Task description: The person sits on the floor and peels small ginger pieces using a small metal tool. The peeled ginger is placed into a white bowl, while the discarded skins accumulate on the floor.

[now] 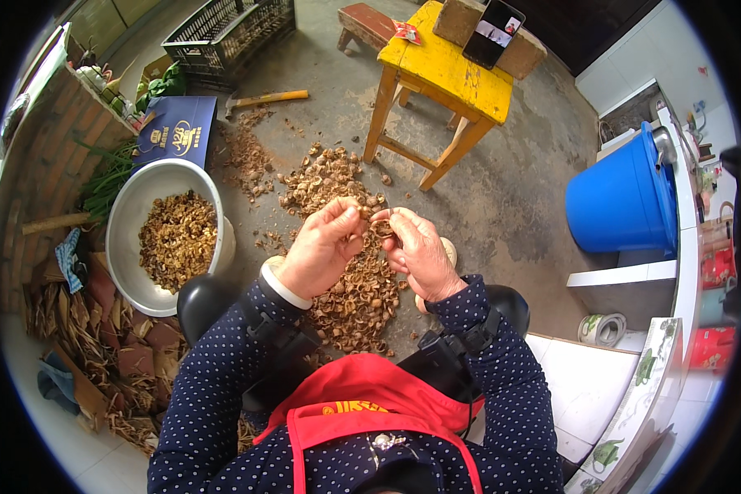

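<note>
My left hand (324, 250), with a white bangle at the wrist, pinches a small piece of walnut kernel (364, 212) between thumb and forefinger. Close beside it, my right hand (421, 254) grips a cracked walnut shell (381, 229). A thin dark line shows by the right fingertips; whether it is a pick is too small to tell. Both hands are above a heap of walnut shells (361, 302) on the concrete floor. To the left stands a metal basin (123, 247) holding many walnut kernels (182, 238).
A yellow wooden stool (435, 68) carries bricks (522, 54) and a propped phone (493, 34). A hammer (268, 99) lies near a black plastic crate (222, 37). A blue bucket (617, 191) stands at right. Green onions (108, 176) and dry husks (68, 318) lie at left.
</note>
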A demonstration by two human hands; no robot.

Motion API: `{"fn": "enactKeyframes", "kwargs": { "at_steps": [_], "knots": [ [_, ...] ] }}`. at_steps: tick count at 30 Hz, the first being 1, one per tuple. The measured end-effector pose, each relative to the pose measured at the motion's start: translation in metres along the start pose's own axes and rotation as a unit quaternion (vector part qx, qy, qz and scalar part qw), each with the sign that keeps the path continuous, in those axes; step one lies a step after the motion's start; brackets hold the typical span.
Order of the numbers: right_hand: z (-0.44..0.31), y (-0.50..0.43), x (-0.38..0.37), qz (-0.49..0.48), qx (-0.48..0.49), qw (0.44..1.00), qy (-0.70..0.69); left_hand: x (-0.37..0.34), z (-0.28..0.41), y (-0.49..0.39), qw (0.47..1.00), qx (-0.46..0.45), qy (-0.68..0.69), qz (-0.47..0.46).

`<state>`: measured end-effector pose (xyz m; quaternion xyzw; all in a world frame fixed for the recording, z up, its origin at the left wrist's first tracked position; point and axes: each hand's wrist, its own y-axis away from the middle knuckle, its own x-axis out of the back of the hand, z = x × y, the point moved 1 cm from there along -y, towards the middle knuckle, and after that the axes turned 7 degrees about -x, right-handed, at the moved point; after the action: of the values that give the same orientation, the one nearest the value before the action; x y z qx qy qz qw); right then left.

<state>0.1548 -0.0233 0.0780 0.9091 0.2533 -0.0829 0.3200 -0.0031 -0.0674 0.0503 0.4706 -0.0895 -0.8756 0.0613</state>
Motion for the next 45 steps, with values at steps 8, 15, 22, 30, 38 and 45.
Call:
{"fn": "enactKeyframes", "kwargs": {
  "at_steps": [8,15,22,30,38,45],
  "knots": [
    [-0.005,0.002,0.012,-0.003,0.072,0.969,0.235,0.056,0.057,-0.005,0.985,-0.136,-0.09,0.052],
    [-0.02,0.018,0.027,-0.056,0.07,0.955,0.282,0.113,0.135,0.027,0.74,-0.399,-0.383,0.383],
    [-0.031,0.03,0.026,0.021,0.126,0.984,0.127,0.086,0.105,-0.006,0.671,-0.342,-0.588,0.296],
    [-0.042,0.048,0.043,0.038,0.128,0.991,-0.003,0.131,-0.019,-0.127,0.83,0.152,-0.521,0.128],
    [-0.036,0.051,0.08,0.15,0.06,0.986,-0.035,0.27,-0.134,-0.175,0.724,0.283,-0.595,0.206],
    [-0.037,0.046,0.101,0.155,0.025,0.985,-0.074,0.27,-0.19,-0.184,0.626,0.152,-0.701,0.306]
  ]
}}
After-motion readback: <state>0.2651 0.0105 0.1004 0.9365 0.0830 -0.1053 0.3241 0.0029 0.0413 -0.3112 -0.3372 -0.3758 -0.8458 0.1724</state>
